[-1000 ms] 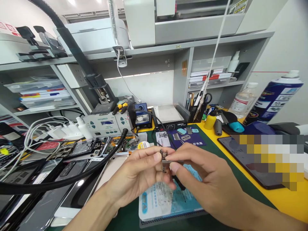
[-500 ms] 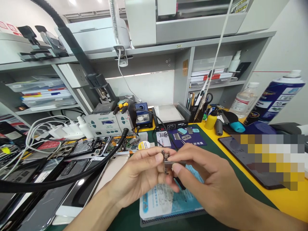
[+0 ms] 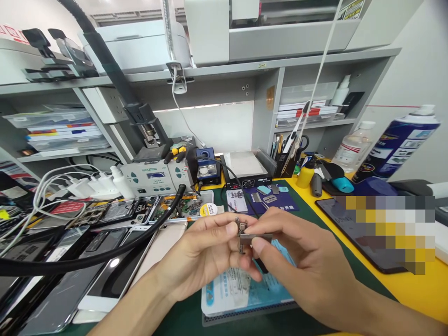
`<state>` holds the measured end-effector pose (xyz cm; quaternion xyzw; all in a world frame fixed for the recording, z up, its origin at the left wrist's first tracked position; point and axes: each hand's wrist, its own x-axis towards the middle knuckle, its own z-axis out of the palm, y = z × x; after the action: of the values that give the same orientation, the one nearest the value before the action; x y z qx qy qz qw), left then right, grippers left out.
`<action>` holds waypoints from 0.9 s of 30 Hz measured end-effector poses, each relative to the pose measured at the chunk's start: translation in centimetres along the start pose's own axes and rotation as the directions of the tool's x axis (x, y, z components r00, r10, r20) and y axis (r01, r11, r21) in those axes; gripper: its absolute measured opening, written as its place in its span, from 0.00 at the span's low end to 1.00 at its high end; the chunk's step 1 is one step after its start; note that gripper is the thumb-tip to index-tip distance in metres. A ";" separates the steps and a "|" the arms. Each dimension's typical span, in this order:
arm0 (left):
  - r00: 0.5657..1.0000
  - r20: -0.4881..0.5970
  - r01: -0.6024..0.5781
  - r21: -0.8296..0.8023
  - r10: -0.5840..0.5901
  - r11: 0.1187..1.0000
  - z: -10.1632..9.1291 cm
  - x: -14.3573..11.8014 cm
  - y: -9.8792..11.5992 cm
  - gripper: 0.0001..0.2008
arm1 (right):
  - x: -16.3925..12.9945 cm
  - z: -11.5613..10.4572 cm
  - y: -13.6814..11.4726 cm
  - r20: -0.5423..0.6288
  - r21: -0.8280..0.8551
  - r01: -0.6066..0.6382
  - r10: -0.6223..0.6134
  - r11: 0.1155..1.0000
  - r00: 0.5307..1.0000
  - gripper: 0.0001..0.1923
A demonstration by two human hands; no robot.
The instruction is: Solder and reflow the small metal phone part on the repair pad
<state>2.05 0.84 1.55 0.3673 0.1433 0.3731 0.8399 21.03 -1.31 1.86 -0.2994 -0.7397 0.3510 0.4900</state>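
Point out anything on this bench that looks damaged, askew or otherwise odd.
The opened phones left of centre lie with their insides bare, and a black hose drapes across them. The spray can at right leans in the picture. Both hands, left hand and right hand, pinch a small part normally.

Barely shifting over the last second: left hand (image 3: 205, 254) and right hand (image 3: 301, 268) drifting slightly rightward in view, still pinching the small circuit part (image 3: 241, 229) and the thin metal tool (image 3: 255, 237). Tool tip edging further out past the right thumb. Camera tilting slightly, bench clutter sliding a little.
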 end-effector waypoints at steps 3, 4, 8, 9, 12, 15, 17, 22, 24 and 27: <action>1.000 -0.003 -0.006 -0.005 0.006 1.000 0.0 0.0 0.0 0.11 | 0.1 -0.1 -0.2 0.003 -0.009 0.015 -0.015 1.000 1.000 0.10; 1.000 -0.005 -0.010 -0.005 0.010 1.000 0.0 0.0 0.0 0.11 | 0.1 -0.1 -0.3 0.005 -0.017 0.026 -0.026 1.000 1.000 0.10; 1.000 0.002 -0.026 0.001 0.026 1.000 0.0 0.0 -0.1 0.12 | 0.2 -0.1 -0.3 -0.006 -0.056 0.091 -0.092 0.994 0.996 0.10; 1.000 0.003 -0.027 0.002 0.027 1.000 -0.1 0.0 -0.1 0.12 | 0.2 -0.1 -0.3 -0.009 -0.062 0.100 -0.101 0.993 0.995 0.10; 1.000 0.008 -0.016 -0.005 0.016 1.000 0.0 0.0 -0.1 0.12 | 0.2 0.0 0.0 -0.018 -0.058 0.107 -0.108 0.993 0.994 0.11; 1.000 0.007 -0.012 -0.019 0.012 1.000 0.1 0.0 0.0 0.11 | 0.1 0.0 0.2 -0.030 -0.052 0.120 -0.122 0.991 0.992 0.12; 1.000 0.011 -0.015 -0.021 0.015 1.000 0.1 0.0 0.0 0.11 | 0.0 0.0 0.2 -0.035 -0.041 0.122 -0.124 0.992 0.992 0.12; 0.999 0.030 -0.013 0.006 0.013 1.000 -0.1 -0.1 0.0 0.12 | 0.1 0.0 0.0 -0.028 -0.033 0.143 -0.144 0.989 0.989 0.12; 1.000 0.027 -0.014 0.012 0.014 1.000 -0.1 -0.1 0.0 0.12 | 0.1 0.0 0.0 -0.030 -0.056 0.161 -0.163 0.985 0.986 0.13; 1.000 0.018 -0.012 0.007 0.012 1.000 0.0 -0.1 0.0 0.12 | 0.0 0.0 0.0 -0.033 -0.055 0.160 -0.162 0.986 0.986 0.13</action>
<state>2.00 0.81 1.50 0.3745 0.1350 0.3743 0.8375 21.02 -1.27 1.87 -0.2577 -0.7611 0.2851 0.5225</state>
